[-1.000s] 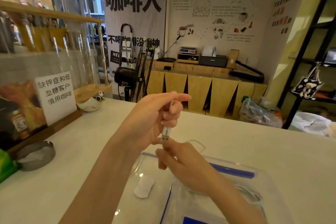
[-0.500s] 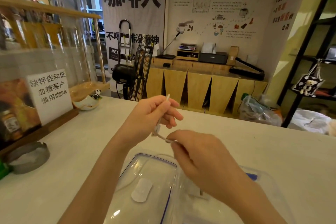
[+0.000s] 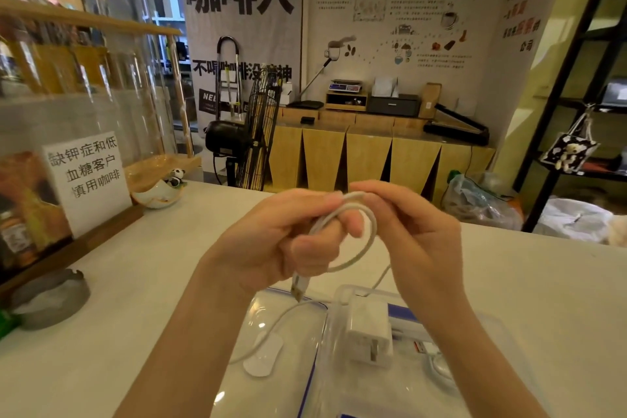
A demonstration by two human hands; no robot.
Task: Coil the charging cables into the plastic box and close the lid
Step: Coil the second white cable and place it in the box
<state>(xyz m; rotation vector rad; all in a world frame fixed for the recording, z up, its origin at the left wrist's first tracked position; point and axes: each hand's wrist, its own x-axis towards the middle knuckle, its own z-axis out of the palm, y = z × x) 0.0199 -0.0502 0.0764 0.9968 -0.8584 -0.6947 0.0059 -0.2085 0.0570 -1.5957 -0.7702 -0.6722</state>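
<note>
A white charging cable (image 3: 368, 241) is bent into a small loop above the table, held between both hands. My left hand (image 3: 278, 241) grips one side of the loop, and the cable's USB plug (image 3: 299, 288) hangs down below its fingers. My right hand (image 3: 414, 234) pinches the top of the loop from the right. Below them stands the clear plastic box (image 3: 330, 332), holding a white charger block (image 3: 369, 332). Its clear, blue-edged lid (image 3: 271, 326) lies flat to the box's left, with a stretch of cable running across it.
The white counter (image 3: 152, 282) carries a grey ashtray (image 3: 51, 299) at the left, a printed sign (image 3: 86, 180) in a wooden stand, and a small bowl with a panda figure (image 3: 159, 193). A glass display case stands at the far left. Beyond the counter are a fan and wooden cabinets.
Both hands have risen and come together. The cable, earlier pulled straight between them by its plug, is now curled into a loop. The view has tilted, showing the charger block in the box.
</note>
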